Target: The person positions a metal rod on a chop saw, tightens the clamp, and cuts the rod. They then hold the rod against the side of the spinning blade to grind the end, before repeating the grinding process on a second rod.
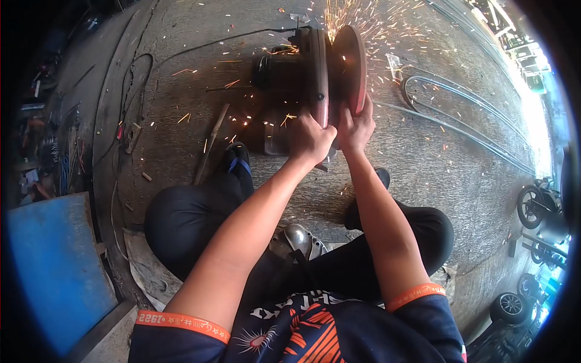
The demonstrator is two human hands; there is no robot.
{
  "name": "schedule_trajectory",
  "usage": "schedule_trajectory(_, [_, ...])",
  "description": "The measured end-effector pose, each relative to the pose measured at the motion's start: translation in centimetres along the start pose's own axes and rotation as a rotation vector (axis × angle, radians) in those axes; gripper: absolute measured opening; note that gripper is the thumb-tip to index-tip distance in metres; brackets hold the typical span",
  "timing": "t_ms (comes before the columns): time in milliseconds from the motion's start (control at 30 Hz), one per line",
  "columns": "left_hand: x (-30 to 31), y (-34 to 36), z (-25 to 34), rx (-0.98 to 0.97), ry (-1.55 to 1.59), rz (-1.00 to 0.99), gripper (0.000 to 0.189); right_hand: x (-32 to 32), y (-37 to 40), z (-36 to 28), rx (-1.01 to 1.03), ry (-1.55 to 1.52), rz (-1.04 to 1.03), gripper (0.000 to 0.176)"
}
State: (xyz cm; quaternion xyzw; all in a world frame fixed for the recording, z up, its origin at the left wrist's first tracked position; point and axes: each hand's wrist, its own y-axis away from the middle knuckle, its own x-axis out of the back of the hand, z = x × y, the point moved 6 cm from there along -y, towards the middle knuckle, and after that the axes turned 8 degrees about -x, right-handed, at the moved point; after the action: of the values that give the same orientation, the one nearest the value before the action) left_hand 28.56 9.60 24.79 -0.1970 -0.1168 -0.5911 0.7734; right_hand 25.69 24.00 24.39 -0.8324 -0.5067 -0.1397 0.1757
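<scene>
A dark cutting or grinding machine point(319, 72) stands on the floor ahead of me, its motor on the left side. My left hand point(311, 140) is wrapped round the lower end of its reddish upright part. Right beside it, my right hand point(356, 127) grips the lower edge of a round, reddish-brown disc-shaped piece point(352, 66), held upright with its fingers along the rim. Bright sparks point(342, 21) spray from between the machine and the top of this piece. Their contact point is hidden.
A cable point(212, 42) runs left from the machine. A wooden stick point(212, 142) lies near my left foot. Long bent metal rods point(472, 127) stretch across the right floor. A blue panel point(57, 260) is at lower left, a motorcycle wheel point(530, 206) at far right.
</scene>
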Motion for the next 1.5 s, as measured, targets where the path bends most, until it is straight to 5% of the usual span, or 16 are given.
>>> schedule_trajectory(67, [0.1, 0.1, 0.2, 0.104, -0.025, -0.042, 0.038, -0.1, 0.0, 0.4, -0.006, 0.008, -0.010, 0.054])
schedule_trajectory(300, [0.4, 0.1, 1.0, 0.007, 0.027, -0.009, 0.038, -0.2, 0.0, 0.6, 0.020, -0.008, -0.005, 0.054])
schedule_trajectory(467, [0.5, 0.2, 0.8, 0.164, -0.079, -0.101, 0.039, 0.0, 0.1, 0.0, 0.040, 0.021, 0.022, 0.053])
schedule_trajectory(867, [0.1, 0.1, 0.1, 0.021, -0.013, -0.034, 0.040, -0.1, 0.2, 0.3, 0.049, 0.004, 0.037, 0.053])
schedule_trajectory(1500, [0.5, 0.4, 0.6, 0.131, -0.024, -0.079, 0.041, -0.3, 0.2, 0.6, 0.080, 0.032, 0.043, 0.051])
